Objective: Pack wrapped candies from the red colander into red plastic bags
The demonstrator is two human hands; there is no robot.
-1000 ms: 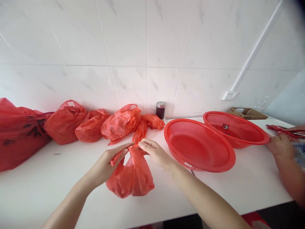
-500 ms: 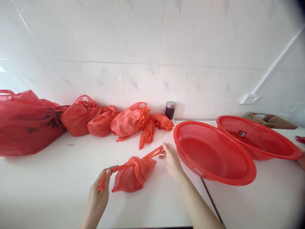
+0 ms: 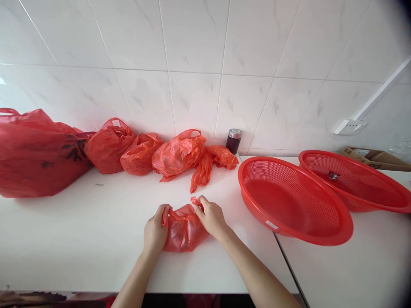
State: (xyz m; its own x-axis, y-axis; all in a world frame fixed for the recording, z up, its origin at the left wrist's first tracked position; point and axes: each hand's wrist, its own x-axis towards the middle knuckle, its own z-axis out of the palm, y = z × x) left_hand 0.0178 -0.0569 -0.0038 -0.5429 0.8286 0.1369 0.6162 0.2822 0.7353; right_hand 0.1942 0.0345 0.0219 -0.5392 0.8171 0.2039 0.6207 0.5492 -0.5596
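Note:
A small red plastic bag (image 3: 183,234), bunched at its top, rests on the white table between my two hands. My left hand (image 3: 156,229) is closed on the bag's left handle, its thumb and fingers pinching the twisted plastic. On the other side, my right hand (image 3: 209,216) grips the right handle, and a short end of it pokes up above the thumb. The bag looks filled out, but its contents cannot be made out through the plastic.
Several red plastic bags (image 3: 178,156) line the tiled wall, the largest bag (image 3: 41,154) at far left. A dark flask (image 3: 233,141) stands behind them. To the right are a red plastic basket (image 3: 272,226), a second red basket (image 3: 369,205) with a small object inside, and a cardboard box (image 3: 382,160).
Both hands have come closer together over the bag, and the stretched handles are now drawn in. The view has tilted slightly down. A hand at the far right edge is out of sight.

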